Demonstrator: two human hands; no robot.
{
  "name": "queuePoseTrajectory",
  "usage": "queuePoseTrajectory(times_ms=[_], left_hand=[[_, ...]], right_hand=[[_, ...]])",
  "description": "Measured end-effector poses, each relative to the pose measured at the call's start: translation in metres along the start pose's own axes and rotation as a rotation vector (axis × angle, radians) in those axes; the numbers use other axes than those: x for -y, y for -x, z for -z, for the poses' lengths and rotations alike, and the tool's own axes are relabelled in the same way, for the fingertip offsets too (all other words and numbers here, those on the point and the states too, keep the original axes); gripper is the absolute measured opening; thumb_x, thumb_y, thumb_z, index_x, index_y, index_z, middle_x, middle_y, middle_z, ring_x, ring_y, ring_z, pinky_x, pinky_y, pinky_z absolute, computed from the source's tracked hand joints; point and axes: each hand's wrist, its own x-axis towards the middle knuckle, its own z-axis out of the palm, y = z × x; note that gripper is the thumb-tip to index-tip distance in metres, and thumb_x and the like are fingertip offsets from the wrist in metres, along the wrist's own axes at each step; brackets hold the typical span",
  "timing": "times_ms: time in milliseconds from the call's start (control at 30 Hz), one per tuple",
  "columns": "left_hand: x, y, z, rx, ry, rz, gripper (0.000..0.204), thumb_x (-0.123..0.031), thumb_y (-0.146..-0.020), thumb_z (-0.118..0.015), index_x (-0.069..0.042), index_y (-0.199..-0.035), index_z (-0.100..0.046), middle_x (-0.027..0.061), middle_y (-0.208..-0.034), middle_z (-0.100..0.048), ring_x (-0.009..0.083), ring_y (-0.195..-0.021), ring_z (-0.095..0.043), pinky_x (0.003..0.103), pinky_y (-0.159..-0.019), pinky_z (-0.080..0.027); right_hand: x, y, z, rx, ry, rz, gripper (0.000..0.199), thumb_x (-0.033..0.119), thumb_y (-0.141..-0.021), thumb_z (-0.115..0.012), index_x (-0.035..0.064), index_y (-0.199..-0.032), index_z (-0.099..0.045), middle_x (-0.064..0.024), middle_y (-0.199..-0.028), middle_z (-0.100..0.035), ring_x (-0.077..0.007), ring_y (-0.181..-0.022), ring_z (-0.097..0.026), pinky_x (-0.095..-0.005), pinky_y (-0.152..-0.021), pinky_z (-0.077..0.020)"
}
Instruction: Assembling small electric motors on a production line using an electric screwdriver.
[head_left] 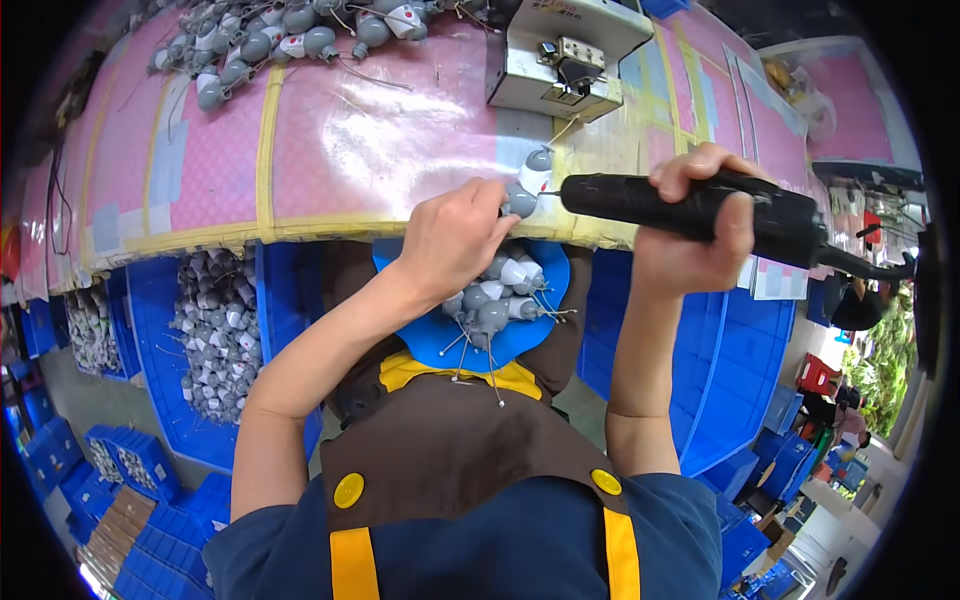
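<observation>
At the table (pixel 330 150) edge, left hand (pixel 452 238) fingers pinched a part (pixel 522 200); right hand (pixel 700 215) gripped the driver (pixel 680 205).

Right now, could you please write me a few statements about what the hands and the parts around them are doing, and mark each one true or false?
1. The right hand grips a black power screwdriver lying roughly level. True.
2. The left hand is resting empty on the pink table. False: it pinches a small grey and white part at the edge of the pink table.
3. The screwdriver's tip points toward the part in the left hand. True.
4. The blue tray in the person's lap holds only loose screws. False: it holds grey and white parts with thin wire leads.
5. A pile of similar parts lies at the far side of the table. True.
</observation>
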Motion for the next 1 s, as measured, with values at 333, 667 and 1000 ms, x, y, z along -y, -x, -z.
queuePoseTrajectory(times_ms=[333, 667, 1000], left_hand=[[-0.011, 0.02, 0.027, -0.091, -0.365, -0.297, 0.014, -0.014, -0.073, -0.06, -0.009, -0.074, -0.047, 0.0041, -0.065, -0.045, 0.0179, -0.055, -0.052, 0.031, -0.045, -0.04], [-0.019, 0.037, 0.054, 0.151, -0.216, -0.134, 0.021, -0.02, -0.075, -0.069, -0.005, -0.083, -0.058, 0.0101, -0.07, -0.058, 0.0281, -0.063, -0.059, 0.037, -0.054, -0.046], [0.092, -0.107, 0.06, -0.224, -0.78, -0.309, 0.025, -0.008, -0.072, -0.058, -0.005, -0.097, -0.057, 0.0109, -0.109, -0.055, 0.0293, -0.107, -0.049, 0.038, -0.082, -0.042]], right_hand=[[0.025, 0.0, 0.005, -0.018, 0.163, -0.025, 0.031, 0.011, -0.079, -0.059, -0.0019, -0.107, -0.052, -0.0177, -0.082, -0.058, -0.0206, -0.06, -0.054, -0.0325, -0.057, -0.046], [0.021, 0.018, 0.004, -0.045, 0.194, -0.149, 0.032, 0.007, -0.076, -0.063, -0.0022, -0.103, -0.051, -0.0173, -0.083, -0.058, -0.0201, -0.061, -0.055, -0.0294, -0.058, -0.0464], [0.021, 0.011, 0.01, -0.062, 0.223, -0.151, 0.032, 0.007, -0.076, -0.064, -0.0011, -0.103, -0.05, -0.0152, -0.082, -0.057, -0.0185, -0.061, -0.054, -0.0283, -0.058, -0.0459]])
